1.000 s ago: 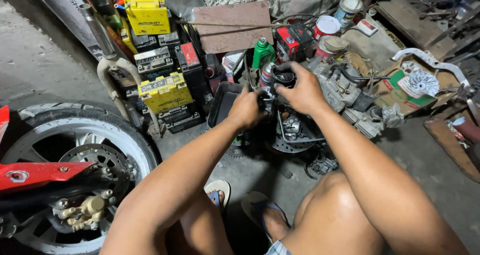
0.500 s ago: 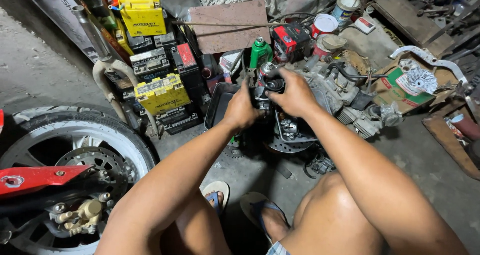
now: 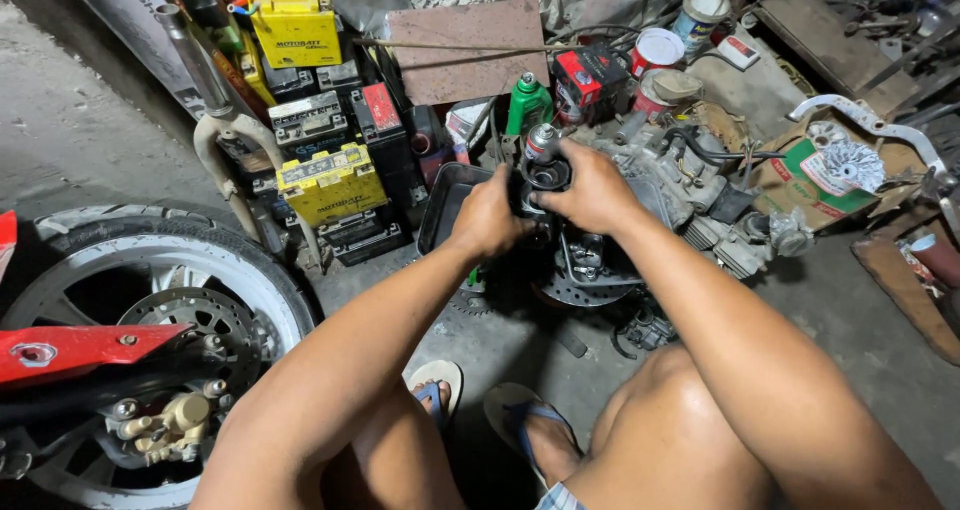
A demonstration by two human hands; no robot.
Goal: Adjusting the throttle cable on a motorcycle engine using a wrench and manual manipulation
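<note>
**Both hands closed on a black engine part over the floor**

- A black cylindrical engine part [image 3: 546, 175] is held up between both hands, above the concrete floor [image 3: 850, 320] and just in front of a grey engine block [image 3: 670, 175].
- The left hand [image 3: 487, 220] is closed around the part's left side, fingers curled under it. The right hand [image 3: 592, 192] is wrapped over its right side and top, knuckles up. Neither hand is spread; both are clamped on the part.
- A silver cap [image 3: 540, 140] is seen at the top of the part, just above the fingers. What lies under the palms is hidden.
- Below the hands, a round perforated disc [image 3: 580, 288] and a small sprocket [image 3: 468, 298] are lying on the floor, near each other.
- A green bottle [image 3: 527, 102] is standing upright just behind the part. A black tray [image 3: 445, 205] is propped to the left of the left hand, touching or nearly touching it; which cannot be told.
- To the left, batteries are stacked: a yellow one [image 3: 330, 180] in the middle, another yellow one [image 3: 290, 20] higher up, dark ones between them.
- At far left, a motorcycle wheel [image 3: 150, 270] with white rim, brake disc and a red fender [image 3: 75, 350] is seen, well apart from the hands.
- At right, a cardboard box [image 3: 835, 195] is holding a crumpled silver piece, with a curved metal bracket [image 3: 880, 125] beside it.
- Bare knees and sandalled feet [image 3: 530, 425] are seen at the bottom edge, planted on the floor.
</note>
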